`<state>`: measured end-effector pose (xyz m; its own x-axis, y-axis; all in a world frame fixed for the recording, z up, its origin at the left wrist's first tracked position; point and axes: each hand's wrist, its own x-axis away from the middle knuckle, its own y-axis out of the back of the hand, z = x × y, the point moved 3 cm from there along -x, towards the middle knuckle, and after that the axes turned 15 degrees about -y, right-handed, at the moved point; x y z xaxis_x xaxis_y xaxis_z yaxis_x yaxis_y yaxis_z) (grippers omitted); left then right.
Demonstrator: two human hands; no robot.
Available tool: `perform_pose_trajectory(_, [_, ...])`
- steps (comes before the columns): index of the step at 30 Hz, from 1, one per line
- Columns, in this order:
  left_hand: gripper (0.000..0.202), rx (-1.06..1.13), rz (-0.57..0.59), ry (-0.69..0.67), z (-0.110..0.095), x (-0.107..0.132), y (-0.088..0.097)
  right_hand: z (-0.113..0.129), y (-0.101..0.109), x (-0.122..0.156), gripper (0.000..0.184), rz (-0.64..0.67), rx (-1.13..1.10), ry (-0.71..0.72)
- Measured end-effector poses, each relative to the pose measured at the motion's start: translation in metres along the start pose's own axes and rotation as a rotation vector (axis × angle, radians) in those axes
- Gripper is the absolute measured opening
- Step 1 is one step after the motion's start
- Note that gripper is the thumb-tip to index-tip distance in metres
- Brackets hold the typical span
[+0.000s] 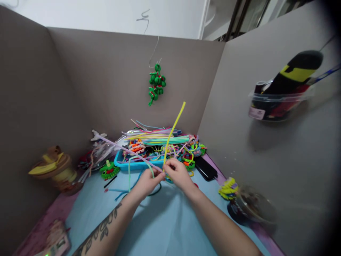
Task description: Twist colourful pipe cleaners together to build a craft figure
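Note:
My left hand point(147, 183) and my right hand point(179, 175) meet above the light blue mat point(160, 224), fingers pinched together. The right hand pinches the foot of a yellow pipe cleaner point(173, 131) that rises up and to the right. The left hand pinches a pale pink pipe cleaner point(122, 147) that slants away to the upper left. A light green pipe cleaner point(133, 163) loops down beside the left hand. Just behind both hands stands a blue tray point(119, 161) heaped with coloured pipe cleaners and twisted figures.
Grey partition walls close in three sides. A green and red pipe-cleaner figure point(156, 83) hangs on the back wall. A black phone point(205, 168) lies right of the tray. A yellow tape holder point(54, 169) stands left, a clear tub point(279, 101) hangs on the right wall, a dark bowl point(253, 209) sits near right.

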<state>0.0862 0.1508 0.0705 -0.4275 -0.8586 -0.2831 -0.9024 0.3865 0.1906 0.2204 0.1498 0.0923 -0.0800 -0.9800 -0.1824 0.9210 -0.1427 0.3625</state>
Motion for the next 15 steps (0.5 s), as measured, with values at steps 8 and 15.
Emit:
perform_pose_trajectory(8, [0.029, -0.077, -0.009, -0.029, -0.009, 0.005, 0.009, 0.017, 0.035, 0.007, 0.019, -0.317, 0.066, 0.117])
perform_pose_trajectory(15, [0.031, -0.091, 0.128, 0.025, -0.021, 0.046, 0.019, 0.009, 0.044, -0.025, 0.018, -0.248, 0.490, 0.052])
